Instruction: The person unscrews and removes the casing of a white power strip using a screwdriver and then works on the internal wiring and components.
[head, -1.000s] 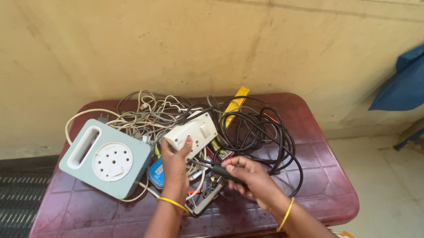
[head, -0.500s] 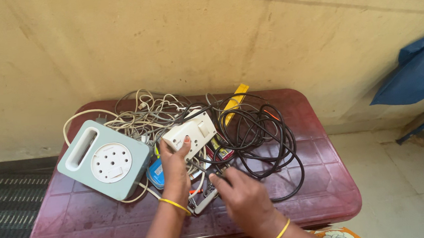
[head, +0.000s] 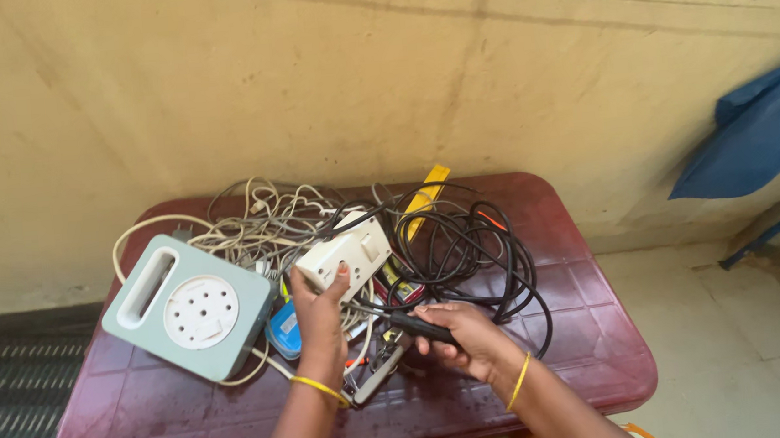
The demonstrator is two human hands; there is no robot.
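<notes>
Head view: left hand [head: 321, 308] is clamped on the near edge of a white switch box [head: 345, 254], thumb on its face, holding it tilted above the clutter at the middle of the maroon table [head: 591, 342]. Right hand [head: 467, 332] is closed around a black tool handle [head: 415, 321], which points left toward the underside of the switch box, just beside the left wrist. Both wrists carry 1 yellow bangle each.

Step in hand, by judgement: working the tool at the switch box. To do it well, keep the left grip firm so the box does not twist, keep the tool tip in line with the box rather than slanting, and keep the loose wires out from between tool and box.

Surroundings: a pale green cable reel box [head: 190, 304] with a round white socket face lies at the left of the table. A tangle of white wires [head: 271, 220] lies behind it, and a coil of black cable [head: 474, 245] lies to the right. A yellow strip [head: 428, 189] sticks out at the back.

Labels: a blue oval object [head: 284, 328] below the switch box bears a small pale rectangular label; its print is too small to tell. A red and yellow patch shows right of the box.
</notes>
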